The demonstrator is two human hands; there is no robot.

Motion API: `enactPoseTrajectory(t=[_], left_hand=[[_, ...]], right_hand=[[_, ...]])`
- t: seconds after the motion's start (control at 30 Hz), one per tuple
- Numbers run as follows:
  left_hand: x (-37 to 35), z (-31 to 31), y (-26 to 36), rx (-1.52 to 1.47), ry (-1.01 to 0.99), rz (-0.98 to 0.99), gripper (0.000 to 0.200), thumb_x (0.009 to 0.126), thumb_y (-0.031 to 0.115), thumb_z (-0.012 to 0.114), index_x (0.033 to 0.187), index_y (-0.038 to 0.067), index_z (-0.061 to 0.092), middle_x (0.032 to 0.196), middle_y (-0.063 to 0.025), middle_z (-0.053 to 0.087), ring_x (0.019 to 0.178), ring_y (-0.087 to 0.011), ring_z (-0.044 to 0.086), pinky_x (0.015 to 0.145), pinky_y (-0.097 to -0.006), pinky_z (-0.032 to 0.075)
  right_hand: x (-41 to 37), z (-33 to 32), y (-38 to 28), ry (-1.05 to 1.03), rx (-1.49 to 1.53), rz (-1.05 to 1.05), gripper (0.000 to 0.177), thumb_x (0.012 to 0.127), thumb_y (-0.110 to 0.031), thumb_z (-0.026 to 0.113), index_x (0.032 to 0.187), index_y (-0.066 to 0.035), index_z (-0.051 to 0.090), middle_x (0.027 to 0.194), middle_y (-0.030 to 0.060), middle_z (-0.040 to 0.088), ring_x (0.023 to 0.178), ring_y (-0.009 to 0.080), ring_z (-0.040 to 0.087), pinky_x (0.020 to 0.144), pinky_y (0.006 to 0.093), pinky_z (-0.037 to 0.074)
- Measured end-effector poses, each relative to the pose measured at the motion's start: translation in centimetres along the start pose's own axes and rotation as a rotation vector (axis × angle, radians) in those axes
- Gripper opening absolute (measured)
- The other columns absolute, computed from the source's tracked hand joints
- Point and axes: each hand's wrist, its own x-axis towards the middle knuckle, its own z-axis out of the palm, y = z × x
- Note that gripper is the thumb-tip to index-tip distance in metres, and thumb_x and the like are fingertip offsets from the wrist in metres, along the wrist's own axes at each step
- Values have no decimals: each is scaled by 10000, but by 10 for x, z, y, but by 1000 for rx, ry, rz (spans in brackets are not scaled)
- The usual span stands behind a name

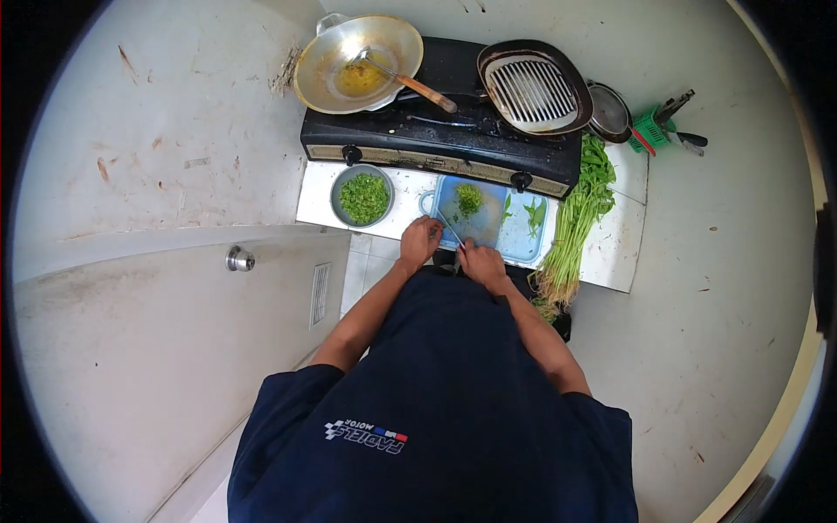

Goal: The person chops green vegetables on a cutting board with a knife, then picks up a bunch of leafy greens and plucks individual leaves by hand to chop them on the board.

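Observation:
My right hand (482, 263) is closed round the handle of a knife (451, 228), whose thin blade slants up and left over the blue cutting board (532, 248). At the board's left edge, close to the blade, my left hand (421, 241) has its fingers curled together; what they hold, if anything, is too small to make out. A small heap of chopped greens (469, 200) lies on the board beyond the knife. Some loose leaves (534, 214) rest on its right part. To the left stands a grey bowl (335, 202) filled with chopped greens.
Behind the board is a black gas stove (445, 139), carrying a wok (309, 74) with a wooden-handled spatula (423, 89) and a grill pan (580, 91). A bunch of leafy greens with roots (575, 222) lies at right. A green basket (647, 131) holds utensils.

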Motion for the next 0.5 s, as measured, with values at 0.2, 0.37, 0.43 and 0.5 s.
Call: enactPoseTrajectory(t=[0.2, 0.37, 0.43, 0.5], left_hand=[[0, -1, -2, 85, -2, 66, 105, 845, 113, 704, 931, 63, 737, 899, -116, 686, 860, -329, 684, 776, -435, 559], [-1, 0, -1, 77, -14, 34, 105, 847, 101, 699, 944, 68, 722, 895, -116, 673, 878, -339, 676, 789, -440, 555], [-1, -1, 0, 92, -2, 65, 107, 850, 95, 702, 953, 71, 721, 896, -114, 674, 871, -336, 676, 784, -438, 555], [-1, -1, 0, 61, -7, 19, 110, 852, 89, 704, 959, 70, 719, 902, -110, 683, 872, -329, 675, 786, -433, 554]], right_hand=[[0, 4, -2, -4, -25, -33, 373, 1038, -376, 520, 1019, -8, 577, 668, 244, 683, 632, 451, 702, 596, 558, 576], [10, 7, -5, 14, -14, -30, 368, 1033, -378, 524, 1022, -14, 580, 674, 238, 688, 631, 437, 706, 588, 544, 578], [8, 3, -7, -5, -29, -10, 365, 1037, -378, 518, 1023, -20, 582, 680, 238, 690, 637, 438, 707, 593, 544, 578], [4, 1, -6, -8, -27, 12, 363, 1041, -380, 512, 1024, -24, 586, 685, 239, 691, 643, 442, 707, 599, 545, 578]])
